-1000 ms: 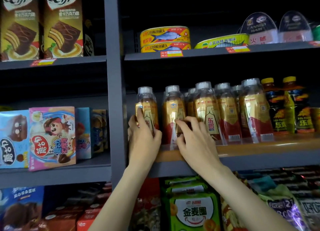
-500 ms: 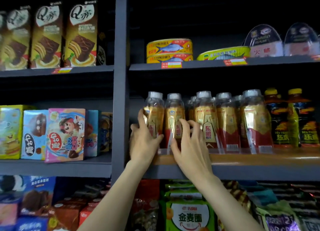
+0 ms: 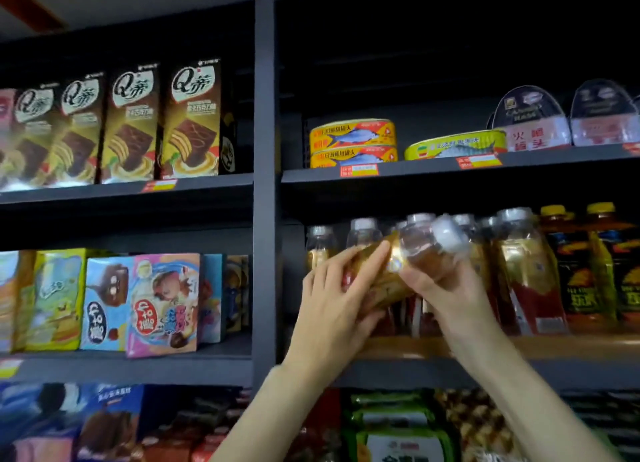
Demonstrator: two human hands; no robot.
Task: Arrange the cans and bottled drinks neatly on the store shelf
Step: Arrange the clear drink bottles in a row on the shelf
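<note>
From the head camera, the change is plain. Half a second ago both hands rested against two upright bottles at the left end of the drink row; now one bottle [image 3: 412,267] is off the shelf board and tipped hard over, its pale cap pointing toward 2 o'clock and blurred with motion. The right hand [image 3: 446,295] grips it round the clear shoulder from below, fingers curled. The left hand [image 3: 332,305] holds the labelled lower body, thumb and fingers wrapped round it at about 8 o'clock from the cap. So a bottle has been pulled out of line, which I judge to be a step toward turning or re-seating it, not a finished placement.

The wooden drink shelf [image 3: 571,345] carries the rest of the row [image 3: 519,274], upright, gold over red labels, running off to 3 o'clock. Two more of them [image 3: 320,243] stand behind the hands at the left end. Beyond the row, at the far right, stand dark bottles with yellow caps [image 3: 585,264].

On the shelf above [image 3: 415,174], at 12 o'clock from the hands, sit two stacked yellow fish cans [image 3: 353,142], a flat green-yellow can [image 3: 453,146] beside them, and domed ham tins [image 3: 533,118] further right.

The left bay holds chocolate cake boxes [image 3: 162,125] at 10 o'clock and colourful snack boxes [image 3: 138,302] at 9 o'clock. Bagged goods fill the bottom, blurred.
</note>
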